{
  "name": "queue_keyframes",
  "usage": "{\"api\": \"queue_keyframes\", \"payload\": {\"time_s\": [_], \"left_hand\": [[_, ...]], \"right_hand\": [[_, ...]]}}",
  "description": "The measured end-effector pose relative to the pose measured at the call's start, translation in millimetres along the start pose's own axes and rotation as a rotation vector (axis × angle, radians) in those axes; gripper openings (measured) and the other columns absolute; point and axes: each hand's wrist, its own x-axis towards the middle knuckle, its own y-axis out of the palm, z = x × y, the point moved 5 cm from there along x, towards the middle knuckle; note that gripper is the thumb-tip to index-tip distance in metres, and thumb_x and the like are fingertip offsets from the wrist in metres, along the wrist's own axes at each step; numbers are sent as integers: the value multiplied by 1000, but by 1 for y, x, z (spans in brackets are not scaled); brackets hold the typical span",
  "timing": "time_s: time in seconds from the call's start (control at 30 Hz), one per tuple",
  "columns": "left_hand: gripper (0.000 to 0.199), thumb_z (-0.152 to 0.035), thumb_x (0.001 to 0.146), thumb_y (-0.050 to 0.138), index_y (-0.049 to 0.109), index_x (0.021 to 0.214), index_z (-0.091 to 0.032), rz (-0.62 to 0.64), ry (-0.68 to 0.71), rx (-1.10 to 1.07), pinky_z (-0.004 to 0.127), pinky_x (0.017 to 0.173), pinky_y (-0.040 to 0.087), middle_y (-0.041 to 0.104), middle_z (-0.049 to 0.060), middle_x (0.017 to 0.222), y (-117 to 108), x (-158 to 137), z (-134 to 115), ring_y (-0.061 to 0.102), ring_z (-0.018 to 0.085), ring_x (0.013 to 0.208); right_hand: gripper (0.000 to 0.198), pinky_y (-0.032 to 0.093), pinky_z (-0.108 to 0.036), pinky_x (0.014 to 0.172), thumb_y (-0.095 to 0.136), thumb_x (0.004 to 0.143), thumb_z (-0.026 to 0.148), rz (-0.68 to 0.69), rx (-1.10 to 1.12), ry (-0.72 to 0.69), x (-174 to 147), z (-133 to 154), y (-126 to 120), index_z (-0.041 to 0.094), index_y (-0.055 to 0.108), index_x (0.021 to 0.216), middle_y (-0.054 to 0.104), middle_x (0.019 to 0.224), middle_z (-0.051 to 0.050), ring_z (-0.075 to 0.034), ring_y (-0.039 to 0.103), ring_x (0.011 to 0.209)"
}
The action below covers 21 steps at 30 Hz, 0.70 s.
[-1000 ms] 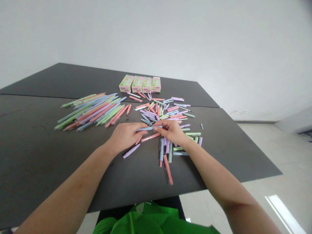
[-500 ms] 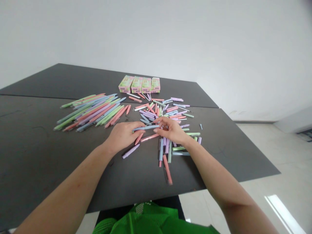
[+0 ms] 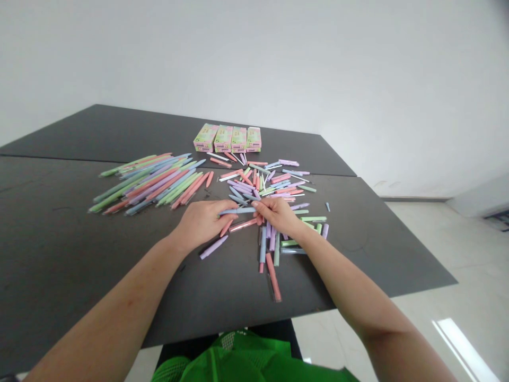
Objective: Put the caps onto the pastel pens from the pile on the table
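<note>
A light blue pen lies level between my two hands, just above the dark table. My left hand pinches its left end, and my right hand has its thumb and fingers closed on the right end, hiding that tip. Around and beyond the hands spread loose pen parts in pink, purple, green and blue. A purple barrel rests below my left hand. Closer to me a pink barrel with a clear end lies below my right hand, beside several blue, purple and green ones.
On the left lies a large pile of long pastel pens. Several pink and green boxes stand in a row at the back. A small blue piece sits off to the right on the dark table.
My right hand has turned, its fingers now wrapped more closely around the right end of the blue pen. My left hand keeps nearly the same place.
</note>
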Motion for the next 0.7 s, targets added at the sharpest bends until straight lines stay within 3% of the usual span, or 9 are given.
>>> {"api": "queue_keyframes", "payload": {"time_s": [0.13,0.2,0.33,0.5,0.6,0.7], "left_hand": [[25,-38,88,56,71,105,-29,16,-16,-8,26,79,49,75,-2,102,0,1,1,70,20,92],[24,-38,87,57,72,104,-29,19,-16,-12,26,79,50,76,-2,102,1,1,2,71,20,90],[25,-40,87,57,71,105,-29,-1,-15,0,26,81,50,76,-1,101,2,0,2,71,20,90],[24,-39,87,58,71,105,-27,-3,-11,11,27,80,50,75,0,103,1,-1,-2,71,20,89],[25,-39,87,58,70,106,-28,3,-7,16,26,80,50,75,0,104,0,0,-2,71,21,92],[25,-38,88,57,70,106,-29,16,-12,19,26,78,50,75,-1,103,1,0,0,71,20,91]], "right_hand": [[28,40,-23,57,64,84,41,-27,32,-52,-2,0,-3,16,66,93,65,72,0,-10,51,58],[31,39,-22,56,70,78,36,-72,44,-68,-3,0,-7,17,64,101,66,78,0,-10,50,59],[23,39,-23,56,63,84,38,-76,7,-54,-2,0,-7,15,68,84,65,68,-1,-10,52,57],[48,38,-24,53,45,94,48,16,-50,-32,0,-1,1,15,64,65,61,55,-1,-10,50,49],[48,40,-24,55,43,95,50,46,-22,-20,0,-2,2,15,65,70,63,59,-2,-11,53,53],[30,39,-23,55,63,84,44,-19,12,-46,-2,-1,-3,16,66,95,67,76,-1,-10,50,57]]}}
